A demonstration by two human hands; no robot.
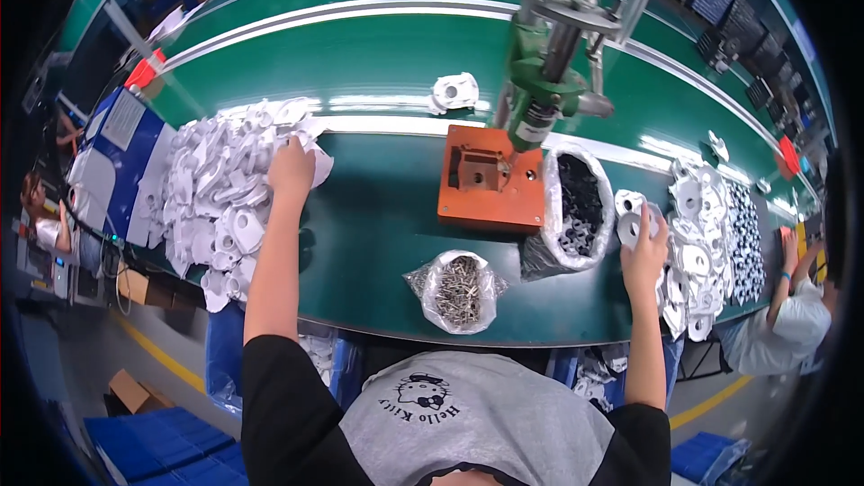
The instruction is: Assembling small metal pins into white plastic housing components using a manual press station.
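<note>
My left hand (292, 168) reaches to the right edge of a big heap of white moulded plastic parts (211, 171). Its fingers are closed on a white plastic part (321, 166) at that edge. On the other side, my right hand (645, 254) grips a round white plastic part (628, 230), just left of a second pile of white parts (693, 261). Between the hands stands a green press (540, 81) over an orange base block (490, 205) with a metal fixture (479, 171); no part shows in the fixture.
An open bag of small metal pins (461, 292) sits near the front edge. Beside the orange block stands a bag of black pieces (579, 202). One white part (454, 92) lies on the green conveyor (378, 63) behind. At far right, another person (783, 315) works.
</note>
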